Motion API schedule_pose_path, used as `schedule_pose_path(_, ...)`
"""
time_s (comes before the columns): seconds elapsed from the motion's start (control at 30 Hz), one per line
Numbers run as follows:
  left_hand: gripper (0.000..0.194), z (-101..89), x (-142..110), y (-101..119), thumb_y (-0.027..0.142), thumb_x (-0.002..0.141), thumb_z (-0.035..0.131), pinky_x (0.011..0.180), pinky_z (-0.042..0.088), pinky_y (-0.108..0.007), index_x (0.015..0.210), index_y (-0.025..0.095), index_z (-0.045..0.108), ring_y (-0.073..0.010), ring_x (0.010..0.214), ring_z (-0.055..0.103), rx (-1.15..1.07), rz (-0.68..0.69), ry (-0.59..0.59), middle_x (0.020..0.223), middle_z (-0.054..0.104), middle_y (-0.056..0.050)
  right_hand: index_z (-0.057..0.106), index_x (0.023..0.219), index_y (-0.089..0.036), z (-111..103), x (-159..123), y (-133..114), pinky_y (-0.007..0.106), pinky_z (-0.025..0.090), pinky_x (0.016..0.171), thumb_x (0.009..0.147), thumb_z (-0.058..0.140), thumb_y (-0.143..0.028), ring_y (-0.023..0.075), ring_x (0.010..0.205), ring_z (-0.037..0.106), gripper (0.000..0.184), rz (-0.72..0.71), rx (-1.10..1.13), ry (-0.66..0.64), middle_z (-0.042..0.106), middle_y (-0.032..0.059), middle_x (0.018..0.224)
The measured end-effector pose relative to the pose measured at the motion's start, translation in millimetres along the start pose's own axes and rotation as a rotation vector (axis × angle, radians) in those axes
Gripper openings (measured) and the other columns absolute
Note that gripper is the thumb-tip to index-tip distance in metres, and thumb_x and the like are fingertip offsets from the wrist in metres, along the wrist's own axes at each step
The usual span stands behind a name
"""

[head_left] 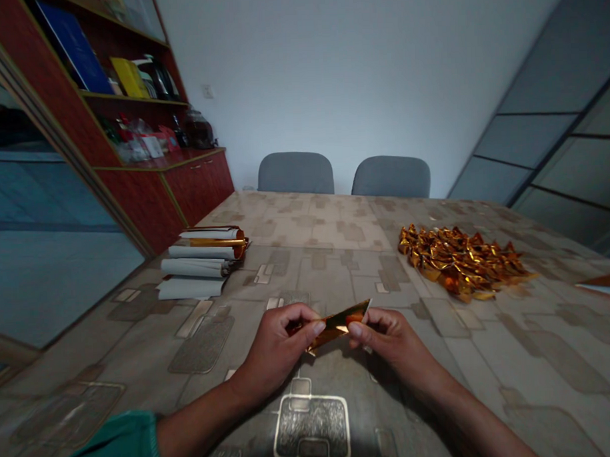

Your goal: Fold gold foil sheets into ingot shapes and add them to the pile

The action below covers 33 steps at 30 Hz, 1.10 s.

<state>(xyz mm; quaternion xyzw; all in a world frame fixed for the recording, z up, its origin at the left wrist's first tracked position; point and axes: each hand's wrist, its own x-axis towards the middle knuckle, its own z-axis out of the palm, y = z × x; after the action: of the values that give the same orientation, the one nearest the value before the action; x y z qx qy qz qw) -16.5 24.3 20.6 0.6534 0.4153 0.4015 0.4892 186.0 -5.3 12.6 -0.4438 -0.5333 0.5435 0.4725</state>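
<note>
Rolled sheets of foil (203,262) lie at left on the table (307,278). The left hand (275,344) pinches one end of a shiny gold foil strip (338,324), the right hand (389,339) the other; crumpled gold-wrapped sweets (459,262) heap at right.

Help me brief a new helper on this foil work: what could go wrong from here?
The gold foil piece pinched between the left hand and right hand could tear, or let the orange piece slip out. The stacked foil rolls might roll if bumped. The loose pile of gold-wrapped pieces could spread if knocked.
</note>
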Motion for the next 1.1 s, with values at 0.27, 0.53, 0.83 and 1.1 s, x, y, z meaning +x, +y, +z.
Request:
schedule_pose_path(0.27, 0.023, -0.4, 1, -2, 0.036, 0.08, 0.065, 0.053, 0.039, -0.023, 0.068, 0.016, 0.065, -0.0124, 0.055, 0.051, -0.028, -0.028, -0.018, 0.059, 0.058, 0.002, 0.069, 0.069, -0.02, -5, -1, 0, 0.029, 0.041, 0.06, 0.082, 0.07, -0.061, 0.0154, 0.062, 0.051, 0.043, 0.002, -0.051, -0.02, 0.063, 0.0019, 0.068)
schedule_pose_path(0.53, 0.024, 2.7, -2, -6, 0.035, 0.079, 0.069, 0.059, 0.041, -0.024, 0.069, 0.014, 0.069, -0.0133, 0.061, 0.054, -0.063, -0.062, -0.181, 0.064, 0.062, 0.0, 0.07, 0.084, -0.019, 4, -6, -5, 0.026, 0.037, 0.059, 0.079, 0.077, -0.054, 0.0131, 0.062, 0.049, 0.035, 0.087, 0.038, -0.1, 0.058, -0.0016, 0.068)
schedule_pose_path(0.83, 0.043, 6.5, -7, -9, 0.049, 0.075, 0.082, 0.073, 0.054, -0.03, 0.101, 0.018, 0.07, -0.0173, 0.083, 0.064, -0.726, -0.29, -0.143, 0.097, 0.068, -0.006, 0.07, 0.079, -0.018, 9, -3, 4, 0.023, 0.031, 0.053, 0.078, 0.079, -0.051, 0.0103, 0.054, 0.044, 0.035, 0.048, 0.184, 0.194, 0.057, -0.003, 0.061)
schedule_pose_path(1.1, 0.031, 18.8, -12, -10, 0.038, 0.07, 0.086, 0.058, 0.044, -0.022, 0.081, 0.013, 0.072, -0.0098, 0.059, 0.055, -0.484, -0.27, 0.009, 0.067, 0.068, -0.001, 0.071, 0.077, -0.018, 16, -5, 2, 0.026, 0.041, 0.062, 0.077, 0.082, -0.047, 0.014, 0.065, 0.056, 0.031, -0.021, 0.16, 0.171, 0.068, 0.001, 0.071)
